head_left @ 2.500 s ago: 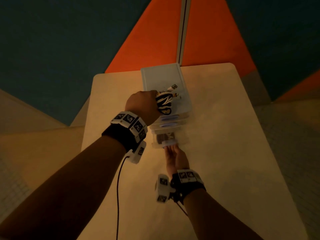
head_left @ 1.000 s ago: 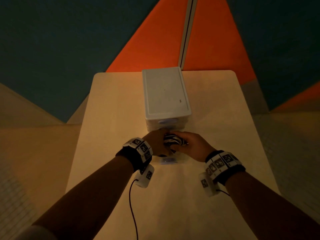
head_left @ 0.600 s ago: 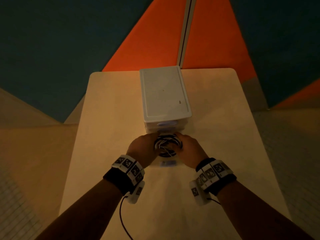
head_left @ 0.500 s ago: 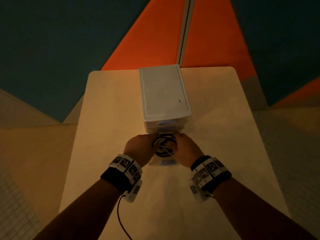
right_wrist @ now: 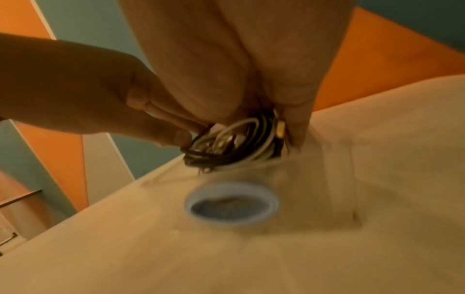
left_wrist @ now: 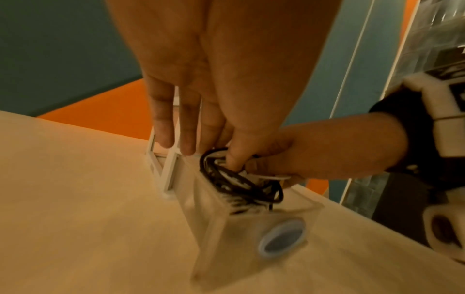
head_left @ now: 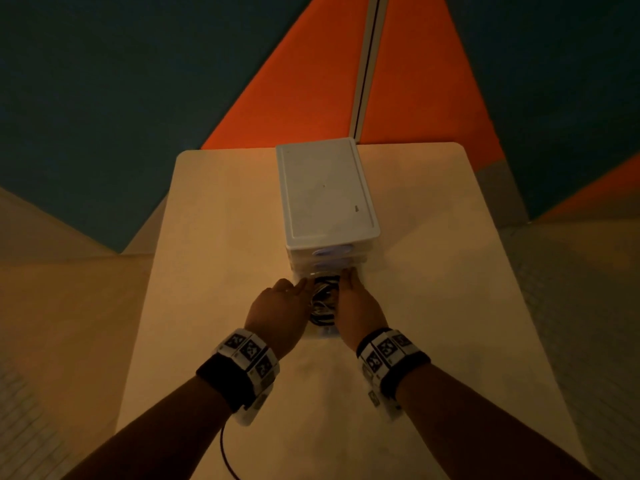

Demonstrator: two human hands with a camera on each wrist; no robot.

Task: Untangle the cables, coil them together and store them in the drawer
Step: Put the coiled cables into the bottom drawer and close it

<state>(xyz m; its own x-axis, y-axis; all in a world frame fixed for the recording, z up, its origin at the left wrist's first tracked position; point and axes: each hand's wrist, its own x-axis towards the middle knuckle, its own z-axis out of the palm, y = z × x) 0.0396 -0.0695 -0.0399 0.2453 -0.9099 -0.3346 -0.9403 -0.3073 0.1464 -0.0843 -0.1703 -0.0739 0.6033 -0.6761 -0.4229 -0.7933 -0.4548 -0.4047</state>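
A coil of black and white cables (head_left: 323, 301) lies in the pulled-out bottom drawer (head_left: 320, 336) of a white drawer unit (head_left: 325, 199). My left hand (head_left: 278, 306) is at the coil's left; its fingers (left_wrist: 161, 123) point straight down outside the drawer wall, and its thumb presses on the coil (left_wrist: 239, 183). My right hand (head_left: 360, 306) is at the coil's right and holds the cable coil (right_wrist: 231, 143) between thumb and fingers (right_wrist: 295, 129). The clear drawer has a round blue handle (left_wrist: 281, 240) (right_wrist: 231, 204) at its front.
The drawer unit stands in the middle of a light wooden table (head_left: 214, 271), near its far edge. Two upper drawers (head_left: 330, 252) are closed. A thin black wire (head_left: 227, 452) hangs from my left wrist device over the table's near part.
The left hand carried the coil down from above the unit to the opened bottom drawer. The right hand joined it, and both hands have lowered the coil into the drawer and lie alongside it.
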